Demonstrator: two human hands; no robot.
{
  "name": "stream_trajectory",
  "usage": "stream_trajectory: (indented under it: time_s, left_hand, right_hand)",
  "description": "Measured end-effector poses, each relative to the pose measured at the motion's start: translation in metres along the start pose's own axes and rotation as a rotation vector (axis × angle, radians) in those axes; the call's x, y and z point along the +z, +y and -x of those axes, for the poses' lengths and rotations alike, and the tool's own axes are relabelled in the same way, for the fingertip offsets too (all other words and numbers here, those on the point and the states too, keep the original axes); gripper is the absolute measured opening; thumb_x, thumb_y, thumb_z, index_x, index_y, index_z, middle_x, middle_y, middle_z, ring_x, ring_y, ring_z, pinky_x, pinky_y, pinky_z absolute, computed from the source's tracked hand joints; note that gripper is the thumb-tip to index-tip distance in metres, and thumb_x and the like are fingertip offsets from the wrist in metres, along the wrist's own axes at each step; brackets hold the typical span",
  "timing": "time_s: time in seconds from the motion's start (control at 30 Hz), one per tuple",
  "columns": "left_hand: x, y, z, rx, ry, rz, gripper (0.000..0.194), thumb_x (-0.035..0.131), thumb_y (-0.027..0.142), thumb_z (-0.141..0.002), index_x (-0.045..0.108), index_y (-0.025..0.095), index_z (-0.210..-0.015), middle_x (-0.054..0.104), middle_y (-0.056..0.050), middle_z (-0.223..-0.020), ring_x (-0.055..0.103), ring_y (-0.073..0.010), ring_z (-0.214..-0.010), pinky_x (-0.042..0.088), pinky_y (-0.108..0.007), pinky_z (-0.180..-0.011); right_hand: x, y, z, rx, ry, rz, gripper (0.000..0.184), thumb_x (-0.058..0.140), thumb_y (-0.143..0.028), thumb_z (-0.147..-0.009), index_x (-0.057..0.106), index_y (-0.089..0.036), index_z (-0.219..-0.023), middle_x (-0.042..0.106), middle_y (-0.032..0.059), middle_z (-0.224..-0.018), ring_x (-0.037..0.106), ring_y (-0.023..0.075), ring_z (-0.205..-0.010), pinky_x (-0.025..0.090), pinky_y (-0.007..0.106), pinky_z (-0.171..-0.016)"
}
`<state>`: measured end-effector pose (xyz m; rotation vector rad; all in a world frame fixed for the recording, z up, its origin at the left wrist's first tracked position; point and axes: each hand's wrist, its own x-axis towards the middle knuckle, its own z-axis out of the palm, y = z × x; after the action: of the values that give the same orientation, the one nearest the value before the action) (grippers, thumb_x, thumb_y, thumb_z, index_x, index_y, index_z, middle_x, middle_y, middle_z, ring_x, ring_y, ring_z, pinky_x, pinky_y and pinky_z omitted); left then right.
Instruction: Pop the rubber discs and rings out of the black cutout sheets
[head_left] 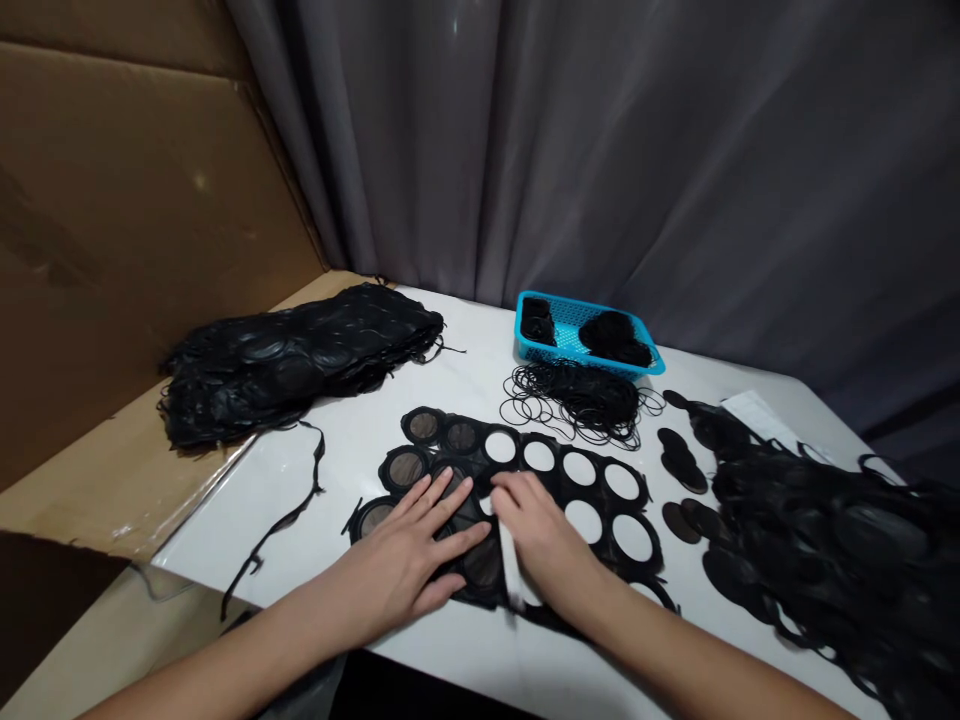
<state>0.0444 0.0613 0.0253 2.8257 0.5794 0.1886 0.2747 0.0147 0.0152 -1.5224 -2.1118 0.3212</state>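
Observation:
A black sheet [525, 478] with rows of round openings lies on the white table. Dark discs fill its left openings, while white shows through several on the right. My left hand [420, 540] rests flat on the left part of the sheet, fingers spread over the dark discs. Close beside it, my right hand [544, 530] is closed around a slim white stick-like tool [511, 570], slanting across the sheet's middle. Its lower end looks blurred, and I cannot make out its kind. The right hand covers some openings.
Black stacked sheets [300, 355] lie at the left by a cardboard panel [135, 250]. Behind the work are loose black rings [581, 400] and a blue basket [652, 362] of black pieces. Loose discs [681, 462] and a black heap [847, 550] lie right; a torn strip [289, 515] lies left.

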Motion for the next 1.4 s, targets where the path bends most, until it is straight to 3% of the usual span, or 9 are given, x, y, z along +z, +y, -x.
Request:
stream_trajectory:
  time_s: [0.1,0.2,0.27,0.47,0.63,0.8,1.17,1.27,1.4]
  left_hand:
    - [-0.002,0.0,-0.001,0.005,0.003,-0.006,0.059,0.064,0.03,-0.094,0.044,0.031,-0.15,0.021,-0.009,-0.164,0.02,-0.0386,-0.149,0.03,-0.057,-0.117]
    - [-0.004,0.001,-0.001,0.01,0.005,-0.021,0.058,0.064,0.033,-0.095,0.045,0.03,-0.149,0.025,-0.011,-0.163,0.022,-0.0392,-0.148,0.032,-0.058,-0.115]
    - [-0.004,0.005,0.003,0.021,0.035,-0.027,0.055,0.062,0.031,-0.096,0.046,0.027,-0.148,0.032,-0.012,-0.16,0.027,-0.0369,-0.147,0.033,-0.057,-0.115]
    - [0.004,0.025,0.03,0.063,0.091,0.009,0.05,0.06,0.028,-0.097,0.049,0.024,-0.146,0.043,-0.011,-0.154,0.038,-0.0294,-0.144,0.034,-0.048,-0.118]
    - [0.004,0.03,0.044,0.066,0.016,0.033,0.066,0.067,0.035,-0.093,0.038,0.029,-0.153,0.036,-0.011,-0.159,0.033,-0.0321,-0.146,0.034,-0.05,-0.118]
    - [0.002,0.027,0.047,0.084,-0.003,0.048,0.072,0.068,0.034,-0.093,0.032,0.031,-0.156,0.02,-0.011,-0.165,0.026,-0.0331,-0.149,0.03,-0.051,-0.12]
    - [0.0,0.028,0.045,0.099,-0.027,0.033,0.076,0.07,0.032,-0.092,0.031,0.029,-0.157,0.021,-0.012,-0.164,0.025,-0.0339,-0.149,0.029,-0.051,-0.12]
    - [0.002,0.029,0.046,0.091,-0.025,0.026,0.078,0.071,0.032,-0.091,0.03,0.031,-0.157,0.016,-0.011,-0.166,0.024,-0.0348,-0.15,0.03,-0.052,-0.119]
    - [0.006,0.029,0.05,0.061,0.005,0.005,0.086,0.078,0.03,-0.085,0.031,0.034,-0.156,-0.003,-0.012,-0.167,0.021,-0.0421,-0.149,0.033,-0.058,-0.115]
  right_hand:
    - [-0.027,0.024,-0.015,0.146,0.137,-0.039,0.017,0.041,-0.011,-0.097,0.053,-0.021,-0.091,0.062,0.008,-0.091,0.058,0.0234,-0.084,0.049,0.037,-0.077]
    - [-0.06,0.039,-0.026,0.287,0.261,-0.087,0.014,0.041,-0.022,-0.101,0.051,-0.022,-0.091,0.062,0.0057,-0.088,0.057,0.0204,-0.075,0.046,0.034,-0.071]
    - [-0.071,0.034,-0.025,0.28,0.257,-0.117,0.014,0.042,-0.025,-0.102,0.051,-0.022,-0.091,0.062,0.0053,-0.088,0.057,0.02,-0.075,0.045,0.034,-0.071]
    - [-0.04,-0.02,0.005,-0.025,-0.106,-0.294,0.016,0.038,-0.02,-0.103,0.052,-0.023,-0.096,0.061,0.0067,-0.097,0.058,0.0221,-0.092,0.048,0.036,-0.082]
    - [-0.028,-0.038,0.024,0.026,-0.311,-0.473,0.013,0.042,-0.016,-0.102,0.052,-0.024,-0.103,0.058,0.0058,-0.111,0.057,0.0189,-0.103,0.047,0.032,-0.09]
    - [-0.033,-0.038,0.027,0.147,-0.364,-0.534,0.018,0.048,-0.018,-0.1,0.049,-0.022,-0.083,0.055,0.0031,-0.119,0.058,0.0167,-0.102,0.045,0.03,-0.088]
    - [-0.03,-0.039,0.028,0.154,-0.328,-0.526,0.018,0.05,-0.017,-0.099,0.05,-0.022,-0.082,0.055,0.0028,-0.119,0.058,0.0164,-0.102,0.047,0.03,-0.09]
    - [-0.022,-0.042,0.034,0.102,-0.299,-0.449,0.014,0.049,-0.015,-0.1,0.051,-0.022,-0.088,0.055,0.0052,-0.12,0.058,0.0178,-0.106,0.049,0.031,-0.092]
    - [-0.003,-0.043,0.043,-0.119,-0.201,-0.163,0.021,0.045,-0.003,-0.092,0.055,-0.02,-0.1,0.057,0.0129,-0.12,0.055,0.0246,-0.109,0.053,0.037,-0.088]
